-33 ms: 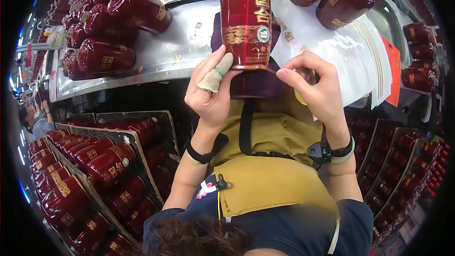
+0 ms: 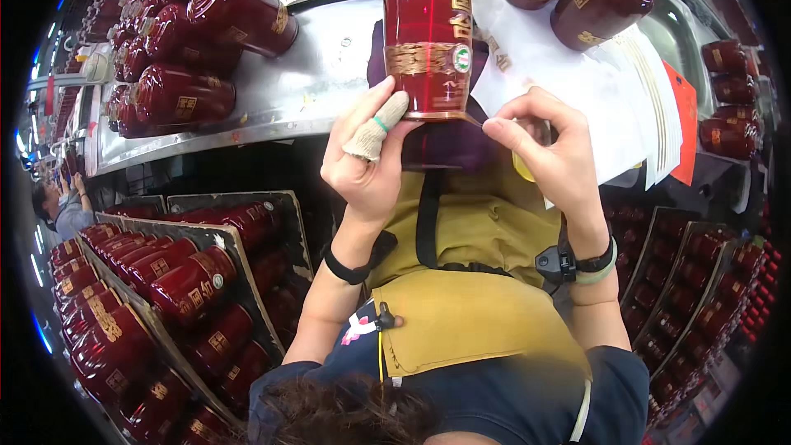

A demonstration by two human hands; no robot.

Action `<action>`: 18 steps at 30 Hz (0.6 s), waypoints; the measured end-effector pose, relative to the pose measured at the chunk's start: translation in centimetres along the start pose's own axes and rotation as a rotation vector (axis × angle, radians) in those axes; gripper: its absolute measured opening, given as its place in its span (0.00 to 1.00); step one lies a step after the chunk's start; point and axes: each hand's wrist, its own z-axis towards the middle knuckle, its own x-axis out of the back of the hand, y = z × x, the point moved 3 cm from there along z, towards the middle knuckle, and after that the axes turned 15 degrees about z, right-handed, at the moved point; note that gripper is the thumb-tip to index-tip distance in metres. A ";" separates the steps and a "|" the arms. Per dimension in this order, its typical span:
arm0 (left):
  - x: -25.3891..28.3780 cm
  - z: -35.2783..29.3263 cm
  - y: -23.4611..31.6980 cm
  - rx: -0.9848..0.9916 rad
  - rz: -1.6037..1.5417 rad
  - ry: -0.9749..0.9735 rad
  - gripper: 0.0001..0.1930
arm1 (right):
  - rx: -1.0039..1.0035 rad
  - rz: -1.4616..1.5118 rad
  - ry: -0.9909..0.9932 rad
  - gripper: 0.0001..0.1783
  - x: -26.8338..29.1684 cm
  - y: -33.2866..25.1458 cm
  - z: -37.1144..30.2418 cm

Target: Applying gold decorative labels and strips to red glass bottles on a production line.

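A dark red glossy bottle (image 2: 424,21) with gold lettering, a braided gold band and a small round green-and-white badge lies in front of me, its base toward me. At the lower left of its base, my left hand (image 2: 367,148) grips it with thumb and fingers; a knitted finger cover (image 2: 377,128) with a green band sits on one finger. A thin copper-gold strip (image 2: 471,120) runs along the base edge and out to the right. My right hand (image 2: 548,144) pinches its free end between thumb and forefinger. Dark purple cloth (image 2: 445,148) lies beneath the bottle.
Several red bottles (image 2: 239,12) stand on the metal table (image 2: 329,74) at left, more (image 2: 601,0) at far right. White sheets (image 2: 568,91) and an orange-red sheet (image 2: 680,124) lie right. Bottle-filled crates (image 2: 239,239) flank me below. Another person (image 2: 66,206) is at far left.
The bottle has turned slightly, so its badge and lettering sit a little farther right. Both hands have stayed almost in place.
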 end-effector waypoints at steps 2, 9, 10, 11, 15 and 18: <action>0.2 0.6 0.2 -0.025 -0.007 -0.091 0.25 | 0.008 0.002 0.016 0.09 0.3 0.6 -0.2; -1.0 0.8 0.3 0.364 -0.406 -0.333 0.36 | 0.011 0.021 0.055 0.10 0.5 0.5 -0.4; -1.0 0.7 0.3 0.366 -0.404 -0.336 0.36 | 0.008 0.023 0.056 0.10 0.4 0.7 -0.3; -1.1 0.7 0.2 0.394 -0.452 -0.336 0.36 | 0.020 0.026 0.053 0.10 0.4 0.8 -0.3; -1.1 0.8 0.2 0.455 -0.544 -0.337 0.35 | 0.043 0.045 0.054 0.10 0.2 0.8 -0.3; -1.0 0.7 0.2 0.408 -0.526 -0.344 0.33 | 0.024 0.057 0.056 0.10 0.2 0.6 -0.3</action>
